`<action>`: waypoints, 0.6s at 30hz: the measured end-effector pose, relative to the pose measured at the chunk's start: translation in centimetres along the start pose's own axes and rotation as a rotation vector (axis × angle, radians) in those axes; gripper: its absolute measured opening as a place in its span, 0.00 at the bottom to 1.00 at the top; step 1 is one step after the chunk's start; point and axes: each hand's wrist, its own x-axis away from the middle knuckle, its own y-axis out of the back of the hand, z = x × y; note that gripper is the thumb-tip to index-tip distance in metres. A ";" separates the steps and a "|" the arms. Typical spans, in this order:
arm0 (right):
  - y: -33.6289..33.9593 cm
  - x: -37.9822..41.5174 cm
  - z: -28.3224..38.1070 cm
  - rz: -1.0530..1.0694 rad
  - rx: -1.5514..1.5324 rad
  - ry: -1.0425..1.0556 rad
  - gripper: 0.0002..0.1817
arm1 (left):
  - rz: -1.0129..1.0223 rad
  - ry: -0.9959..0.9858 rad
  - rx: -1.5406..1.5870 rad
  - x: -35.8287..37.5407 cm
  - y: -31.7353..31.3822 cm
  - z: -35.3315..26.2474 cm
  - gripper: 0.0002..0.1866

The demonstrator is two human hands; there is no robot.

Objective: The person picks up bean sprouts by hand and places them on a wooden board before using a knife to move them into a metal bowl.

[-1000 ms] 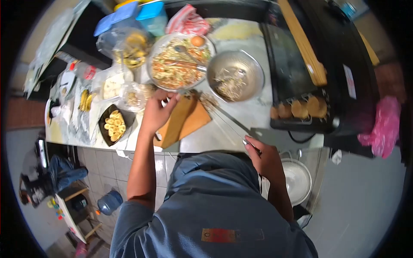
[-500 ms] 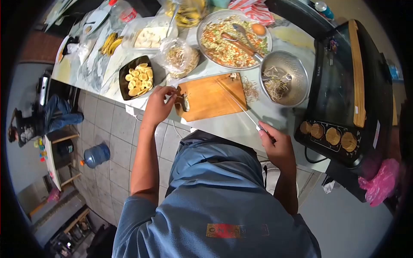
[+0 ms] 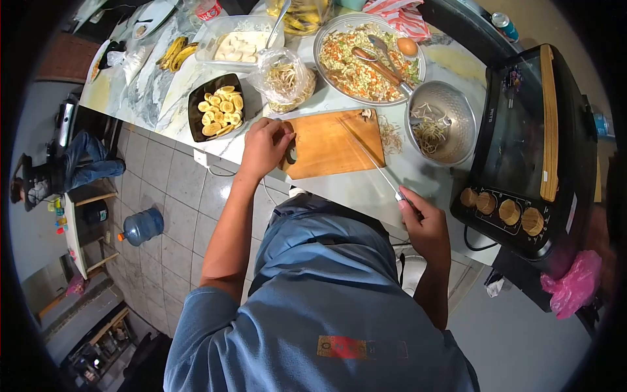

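My right hand (image 3: 424, 222) grips a knife (image 3: 375, 160) by its handle; the long thin blade slants up and left over the wooden cutting board (image 3: 320, 153). At the board's left edge, beside its handle hole, is my left hand (image 3: 264, 149), fingers curled and pressed together. What they hold, if anything, is hidden. A small mushroom-like scrap (image 3: 367, 114) lies at the board's upper right corner. Loose bean sprouts (image 3: 390, 136) are scattered just right of the board, next to a metal bowl (image 3: 467, 124) with more sprouts inside.
Behind the board stand a plastic bag of sprouts (image 3: 287, 81) and a large tray (image 3: 318, 49) of chopped vegetables with an egg (image 3: 407, 46) and tongs. A black dish (image 3: 194, 117) of sliced bananas sits left. A toaster oven (image 3: 509, 150) stands right. A person (image 3: 85, 160) sits far left.
The view has shifted slightly. My left hand has moved a little right and away from me, closer over the board's edge. The knife stays in my right hand, nearly still.
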 end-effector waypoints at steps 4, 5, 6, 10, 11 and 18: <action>0.1 0.6 0.1 -0.023 0.019 -0.056 0.18 | -0.025 0.082 0.261 -0.3 0.8 0.4 0.10; 0.1 0.7 0.0 -0.028 0.015 -0.060 0.18 | 0.034 0.213 0.449 -0.7 1.0 0.6 0.10; 0.0 0.9 -0.1 -0.033 0.017 -0.050 0.18 | 0.094 0.347 0.636 -0.9 1.3 0.5 0.10; -0.3 1.2 -0.9 -0.043 0.012 -0.035 0.18 | 0.151 0.334 0.699 -1.2 1.5 -0.8 0.07; -0.4 1.2 -1.1 -0.047 0.007 -0.038 0.18 | 0.147 0.333 0.689 -1.3 1.2 -1.1 0.07; -0.4 2.1 -1.7 -0.091 -0.070 -0.095 0.18 | 0.240 0.280 0.759 -1.1 -3.6 -3.4 0.07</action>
